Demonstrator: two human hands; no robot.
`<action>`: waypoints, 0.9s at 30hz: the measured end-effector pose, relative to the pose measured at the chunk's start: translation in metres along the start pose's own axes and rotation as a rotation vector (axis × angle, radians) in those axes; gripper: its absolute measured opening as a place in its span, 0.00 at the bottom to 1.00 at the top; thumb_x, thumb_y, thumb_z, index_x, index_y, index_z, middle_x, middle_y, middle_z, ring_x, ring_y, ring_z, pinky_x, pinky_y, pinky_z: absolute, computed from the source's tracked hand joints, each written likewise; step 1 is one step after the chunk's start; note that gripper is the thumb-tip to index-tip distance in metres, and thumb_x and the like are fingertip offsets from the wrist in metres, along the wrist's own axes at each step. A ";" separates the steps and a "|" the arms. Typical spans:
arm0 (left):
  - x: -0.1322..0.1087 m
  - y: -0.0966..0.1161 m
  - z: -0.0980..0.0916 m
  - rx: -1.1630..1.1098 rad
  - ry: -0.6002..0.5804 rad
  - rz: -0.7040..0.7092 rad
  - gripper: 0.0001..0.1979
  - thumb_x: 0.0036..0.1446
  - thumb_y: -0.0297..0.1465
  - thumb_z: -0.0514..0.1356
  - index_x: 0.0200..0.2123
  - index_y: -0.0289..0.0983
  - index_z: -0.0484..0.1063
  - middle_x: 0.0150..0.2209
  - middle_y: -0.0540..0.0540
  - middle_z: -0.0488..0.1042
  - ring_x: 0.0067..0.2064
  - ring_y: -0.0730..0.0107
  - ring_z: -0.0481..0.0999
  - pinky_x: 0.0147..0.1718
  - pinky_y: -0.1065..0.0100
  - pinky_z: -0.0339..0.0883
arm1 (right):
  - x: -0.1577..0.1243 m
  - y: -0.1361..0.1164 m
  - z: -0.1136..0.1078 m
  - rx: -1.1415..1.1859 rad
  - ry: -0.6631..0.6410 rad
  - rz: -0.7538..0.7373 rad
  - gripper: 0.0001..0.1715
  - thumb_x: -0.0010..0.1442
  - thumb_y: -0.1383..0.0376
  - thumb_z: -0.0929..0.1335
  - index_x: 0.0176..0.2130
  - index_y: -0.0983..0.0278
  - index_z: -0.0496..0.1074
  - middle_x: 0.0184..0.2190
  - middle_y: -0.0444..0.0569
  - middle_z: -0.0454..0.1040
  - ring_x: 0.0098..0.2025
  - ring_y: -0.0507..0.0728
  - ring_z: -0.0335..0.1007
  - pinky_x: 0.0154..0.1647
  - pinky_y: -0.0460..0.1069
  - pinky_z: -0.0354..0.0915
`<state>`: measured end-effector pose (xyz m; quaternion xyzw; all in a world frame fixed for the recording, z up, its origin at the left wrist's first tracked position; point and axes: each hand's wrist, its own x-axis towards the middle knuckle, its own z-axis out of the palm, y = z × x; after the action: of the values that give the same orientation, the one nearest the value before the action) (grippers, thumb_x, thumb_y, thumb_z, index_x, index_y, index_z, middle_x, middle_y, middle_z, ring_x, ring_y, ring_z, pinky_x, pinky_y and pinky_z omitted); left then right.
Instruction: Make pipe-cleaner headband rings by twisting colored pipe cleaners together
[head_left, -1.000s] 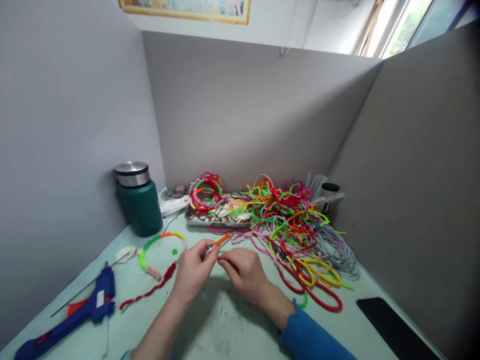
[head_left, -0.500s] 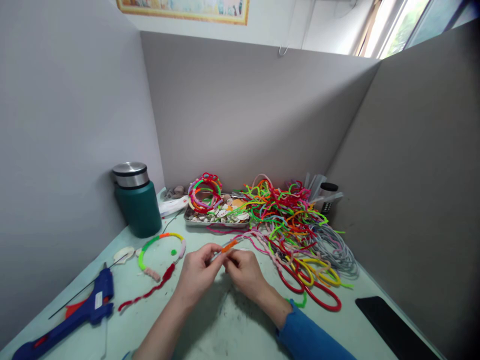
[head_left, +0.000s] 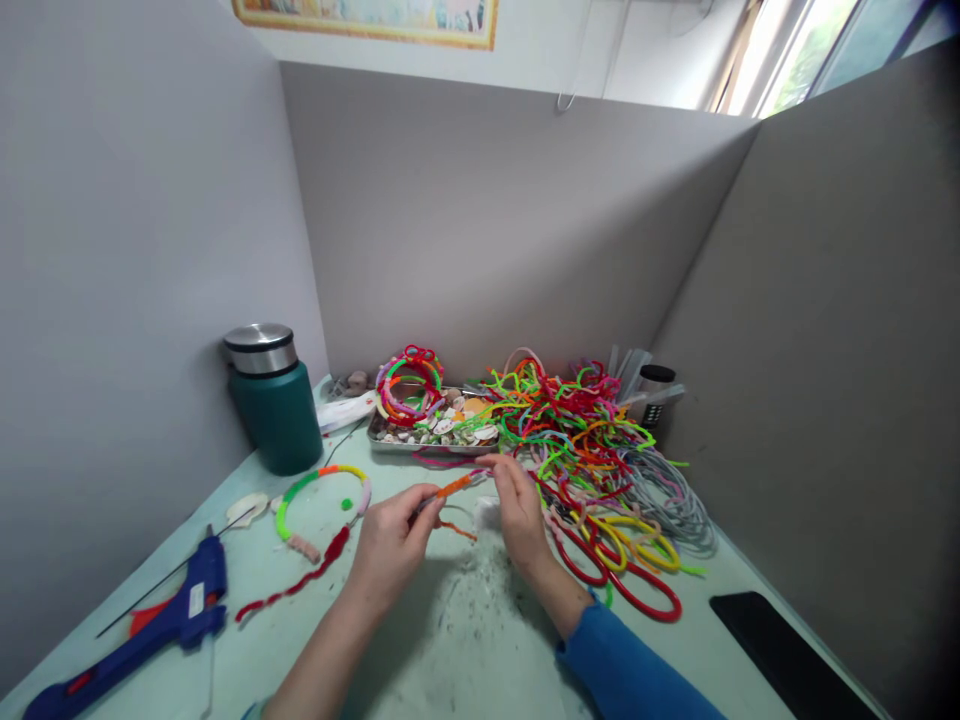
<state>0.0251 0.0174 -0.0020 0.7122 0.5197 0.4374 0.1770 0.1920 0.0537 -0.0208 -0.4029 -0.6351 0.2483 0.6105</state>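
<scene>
My left hand [head_left: 394, 540] pinches a grey cord between thumb and fingers. An orange pipe cleaner [head_left: 454, 486] is wound round the cord, and its loose tail [head_left: 459, 530] curls out below my left fingertips. My right hand [head_left: 517, 505] is at the far end of the wrapped part, its fingers stretched out toward the left and apart from the orange tail. Whether a fingertip touches the cord there I cannot tell. Left of my left hand lies a ring [head_left: 283, 510] wrapped in several colours, with a dark red twisted tail [head_left: 300, 583].
A blue glue gun [head_left: 184, 605] lies at the left, near a green bottle [head_left: 277, 420]. Behind my hands stands a metal tray [head_left: 435, 447] of shells. A heap of pipe cleaners [head_left: 570, 420], red-handled scissors [head_left: 645, 592] and a black phone [head_left: 780, 650] are to the right. Grey partitions enclose the table.
My right hand has come away from my left fingertips, moving up and right with its fingers opening. The orange tail now shows hanging free. My left hand keeps its pinch.
</scene>
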 end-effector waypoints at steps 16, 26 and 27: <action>-0.002 -0.003 0.003 0.111 0.121 0.287 0.09 0.58 0.30 0.55 0.41 0.37 0.72 0.38 0.44 0.78 0.38 0.67 0.76 0.37 0.70 0.67 | 0.001 -0.001 0.002 0.298 -0.336 0.297 0.39 0.62 0.45 0.52 0.23 0.66 0.76 0.19 0.50 0.73 0.27 0.55 0.69 0.34 0.49 0.64; -0.006 0.006 0.001 0.061 -0.056 0.271 0.06 0.58 0.30 0.53 0.38 0.38 0.69 0.35 0.46 0.77 0.35 0.68 0.75 0.34 0.72 0.65 | 0.004 0.001 0.002 0.447 -0.329 0.432 0.28 0.57 0.47 0.61 0.34 0.66 0.76 0.31 0.54 0.76 0.34 0.57 0.72 0.37 0.51 0.66; -0.006 0.007 0.001 0.053 -0.074 0.282 0.07 0.59 0.29 0.53 0.38 0.38 0.69 0.36 0.46 0.77 0.36 0.68 0.75 0.34 0.72 0.65 | 0.004 0.000 0.002 0.461 -0.331 0.428 0.24 0.57 0.49 0.63 0.35 0.66 0.76 0.31 0.53 0.76 0.34 0.56 0.72 0.38 0.51 0.66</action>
<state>0.0294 0.0093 -0.0006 0.7983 0.4190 0.4174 0.1140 0.1909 0.0577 -0.0186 -0.3328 -0.5540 0.5691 0.5084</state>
